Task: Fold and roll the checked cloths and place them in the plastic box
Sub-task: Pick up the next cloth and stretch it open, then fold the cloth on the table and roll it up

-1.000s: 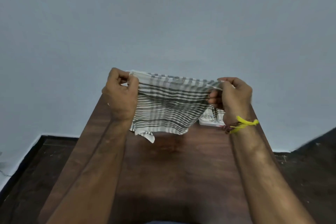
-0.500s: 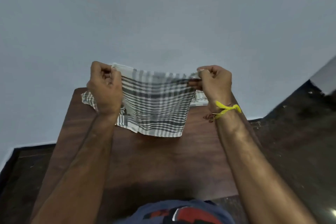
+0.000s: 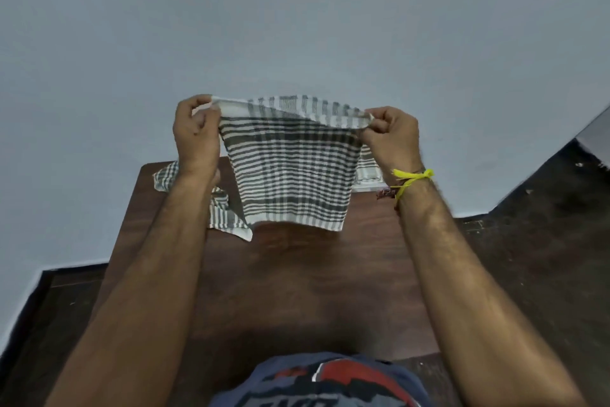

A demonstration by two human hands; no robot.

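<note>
A grey-and-white checked cotton cloth (image 3: 290, 169) was held up above the dark brown wooden table (image 3: 297, 291), its top corners pinched by the curled fingers of the left hand (image 3: 194, 132) and the right hand (image 3: 392, 136). Its lower hem hung just clear of the tabletop. More checked cloths (image 3: 221, 208) lay behind the left forearm; the plastic box (image 3: 368, 175) was partly hidden behind the right wrist. Compared with half a second earlier, the cloth was raised higher.

Bare tabletop (image 3: 297, 291) below, apparently unobstructed
</note>
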